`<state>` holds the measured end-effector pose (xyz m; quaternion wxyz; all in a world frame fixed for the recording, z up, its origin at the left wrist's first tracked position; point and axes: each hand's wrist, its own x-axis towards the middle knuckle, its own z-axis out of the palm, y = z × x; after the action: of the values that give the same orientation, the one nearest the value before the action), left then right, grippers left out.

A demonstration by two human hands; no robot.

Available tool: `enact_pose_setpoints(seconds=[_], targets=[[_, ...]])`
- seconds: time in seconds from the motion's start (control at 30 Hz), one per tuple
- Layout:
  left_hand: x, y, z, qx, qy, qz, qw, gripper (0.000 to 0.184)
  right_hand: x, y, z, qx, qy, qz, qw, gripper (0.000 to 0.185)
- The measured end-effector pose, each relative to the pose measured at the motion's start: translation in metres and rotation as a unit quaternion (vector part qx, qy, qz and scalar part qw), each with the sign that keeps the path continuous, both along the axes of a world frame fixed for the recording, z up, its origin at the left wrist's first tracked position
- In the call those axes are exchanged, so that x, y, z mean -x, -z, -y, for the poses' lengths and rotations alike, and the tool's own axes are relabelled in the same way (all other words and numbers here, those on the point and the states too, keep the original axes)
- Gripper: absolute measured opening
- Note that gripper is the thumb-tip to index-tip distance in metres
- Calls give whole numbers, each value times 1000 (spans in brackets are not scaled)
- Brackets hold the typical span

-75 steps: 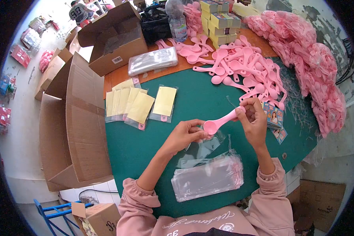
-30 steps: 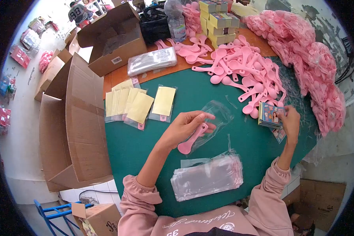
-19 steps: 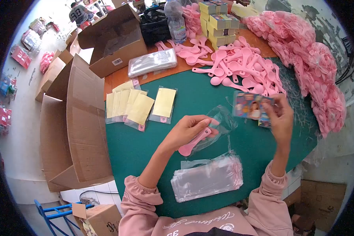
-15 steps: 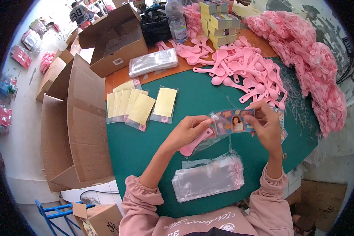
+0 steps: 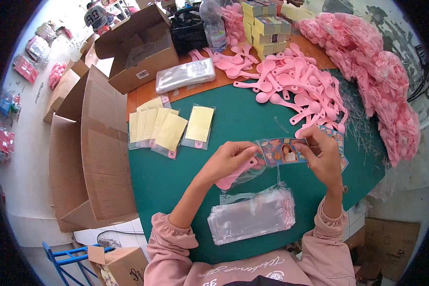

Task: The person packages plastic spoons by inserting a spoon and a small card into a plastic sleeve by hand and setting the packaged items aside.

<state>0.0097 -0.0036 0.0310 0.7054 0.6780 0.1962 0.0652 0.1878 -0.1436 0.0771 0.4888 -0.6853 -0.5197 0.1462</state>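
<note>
My left hand [image 5: 236, 159] is closed on a pink spoon [image 5: 231, 177] and a clear plastic bag [image 5: 252, 174], the spoon's bowl hanging down to the left. A printed card [image 5: 283, 151] reaches from my left fingertips to my right hand [image 5: 319, 155], which pinches its right end. Whether the card's left end is inside the bag cannot be made out. Below lies a stack of clear bags [image 5: 250, 217] on the green table top [image 5: 176, 190]. More printed cards [image 5: 337, 138] lie partly behind my right hand. Several packed bags with cream backs [image 5: 199, 124] lie at the left.
Loose pink spoons [image 5: 305, 86] are heaped behind my hands. Bundled card stacks [image 5: 269, 31], a bottle [image 5: 214, 28], a bag pack [image 5: 185, 75] and an open carton [image 5: 140, 52] stand or lie at the back. Wrapped spoons [image 5: 367, 71] hang at the right. A person [image 5: 96, 18] is far off.
My right hand let go of the spoon, reached right to the cards and brought one back to the bag. The spoon now hangs from my left hand, beside the bag.
</note>
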Motion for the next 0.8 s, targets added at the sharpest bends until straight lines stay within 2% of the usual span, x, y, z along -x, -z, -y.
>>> enact_pose_setpoints(seconds=[0.1, 0.17, 0.27, 0.4, 0.47, 0.8], targets=[[0, 13, -1, -10, -19, 7, 1000, 31, 2, -8, 1, 32, -29, -18, 999, 10], [1, 21, -3, -70, 24, 1, 997, 30, 3, -12, 2, 96, -49, -61, 992, 11], [2, 13, -2, -70, 21, -4, 997, 28, -4, -13, 3, 153, -72, -77, 983, 11], [0, 10, 2, -10, 0, 56, 998, 26, -8, -12, 4, 130, -68, -88, 985, 12], [1, 12, 0, -87, 27, 4, 996, 26, -5, -16, 2, 176, -93, -86, 976, 12], [3, -2, -2, -75, 26, 13, 997, 26, -9, -14, 7, 161, -87, -68, 981, 9]])
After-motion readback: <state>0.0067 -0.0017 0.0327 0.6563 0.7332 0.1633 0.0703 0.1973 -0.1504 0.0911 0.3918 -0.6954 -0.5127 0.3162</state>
